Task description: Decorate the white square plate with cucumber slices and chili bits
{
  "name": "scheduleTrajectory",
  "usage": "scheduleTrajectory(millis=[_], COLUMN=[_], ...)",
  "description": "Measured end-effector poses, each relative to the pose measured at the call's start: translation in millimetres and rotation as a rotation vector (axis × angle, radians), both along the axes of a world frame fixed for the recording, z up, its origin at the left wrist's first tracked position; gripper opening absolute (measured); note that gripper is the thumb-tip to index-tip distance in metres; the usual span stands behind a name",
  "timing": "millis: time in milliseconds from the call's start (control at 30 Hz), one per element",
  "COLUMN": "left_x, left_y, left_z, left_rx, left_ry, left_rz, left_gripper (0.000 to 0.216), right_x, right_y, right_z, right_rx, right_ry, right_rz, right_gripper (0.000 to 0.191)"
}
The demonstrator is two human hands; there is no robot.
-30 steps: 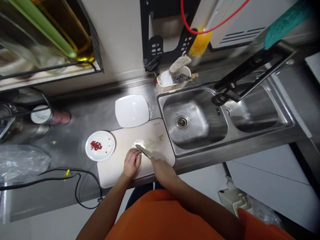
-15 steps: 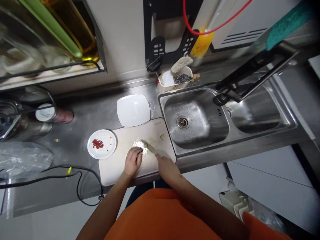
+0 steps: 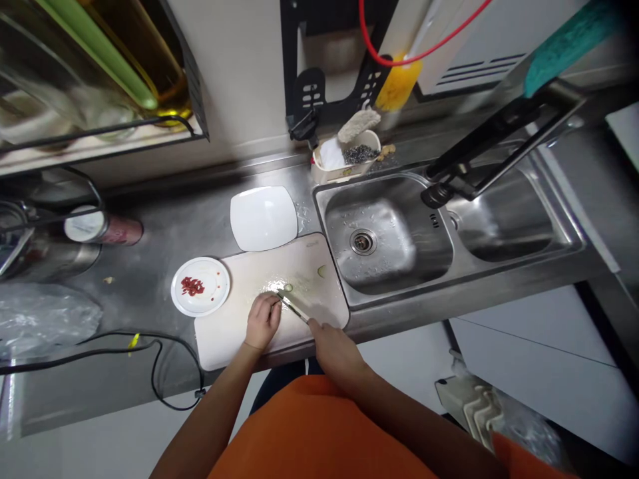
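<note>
My left hand (image 3: pixel 262 320) rests curled on the pale cutting board (image 3: pixel 234 332), its fingertips pressed down on a small pale green piece of vegetable (image 3: pixel 285 290). My right hand (image 3: pixel 332 342) is closed round the handle of a knife (image 3: pixel 293 308), whose blade points up-left toward the left fingertips. Thin pale slices (image 3: pixel 322 271) lie on the board's right side. A small round white plate (image 3: pixel 200 286) with chopped red bits sits at the board's left corner.
A square white plate (image 3: pixel 263 217) lies behind the board. A double steel sink (image 3: pixel 394 239) with a black tap (image 3: pixel 479 159) is on the right. A black cable (image 3: pixel 124 352), a plastic bag (image 3: pixel 44 322) and a can (image 3: pixel 102 228) are on the left counter.
The knife has gone back and forth across the vegetable beside my left fingertips; the blade now sits slightly lower and closer to my left hand. My left hand has stayed in place.
</note>
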State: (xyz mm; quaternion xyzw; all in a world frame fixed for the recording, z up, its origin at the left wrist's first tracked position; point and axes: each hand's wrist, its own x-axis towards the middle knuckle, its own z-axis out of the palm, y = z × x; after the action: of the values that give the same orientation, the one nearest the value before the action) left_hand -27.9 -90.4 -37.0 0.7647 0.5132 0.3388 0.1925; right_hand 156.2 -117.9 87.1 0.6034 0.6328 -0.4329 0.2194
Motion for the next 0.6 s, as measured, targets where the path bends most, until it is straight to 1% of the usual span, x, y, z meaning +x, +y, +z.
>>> scheduleTrajectory(millis=[167,467,600], left_x=[0.5,0.1,0.1], left_y=[0.4,-0.2,-0.1], left_z=[1.7,1.0,0.8], left_rx=[0.002,0.002,0.009], left_ry=[0.005,0.002,-0.003], left_rz=[0.000,-0.002,-0.005], left_gripper=[0.013,0.015,0.014], right_x=[-0.9,-2.1,-1.9], right_y=[-0.1,0.6,1.8], right_z=[1.5,1.0,1.7], right_rx=[0.010,0.014,-0.007], right_ry=[-0.013,-0.004,0.001], right_rz=[0.001,-0.019,-0.020], right_gripper=[0.041,0.040,0.039])
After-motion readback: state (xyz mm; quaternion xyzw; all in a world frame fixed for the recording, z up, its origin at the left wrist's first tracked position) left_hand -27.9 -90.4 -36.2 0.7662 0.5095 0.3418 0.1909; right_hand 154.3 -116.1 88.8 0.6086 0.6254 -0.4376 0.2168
